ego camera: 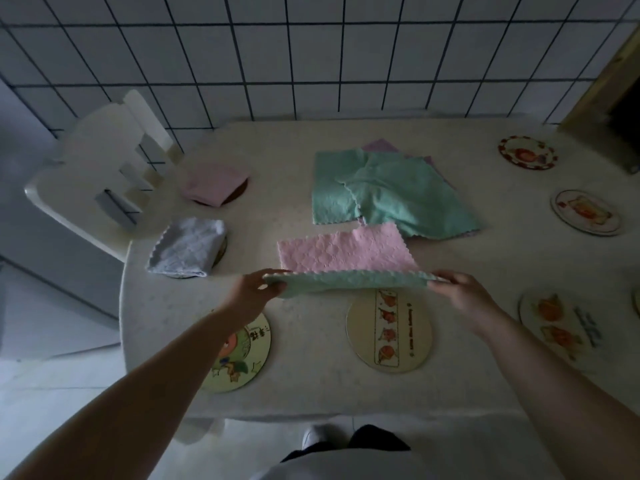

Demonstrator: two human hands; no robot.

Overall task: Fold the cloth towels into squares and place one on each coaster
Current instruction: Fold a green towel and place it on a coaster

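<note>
Left hand point(254, 289) and right hand point(460, 289) fingers pinched shut on near corners of pink-and-green fleecy cloth towel point(346, 258), lifted above round illustrated coaster point(388, 332) on pale counter point(311, 375)

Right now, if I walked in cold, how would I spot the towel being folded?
Start at the white table below the tiled wall and look at its near edge, where the left hand and right hand are raised. Stretched between them is the two-sided towel. Unlike the flat green towels behind it, it is lifted, pink on top and green beneath.
</note>
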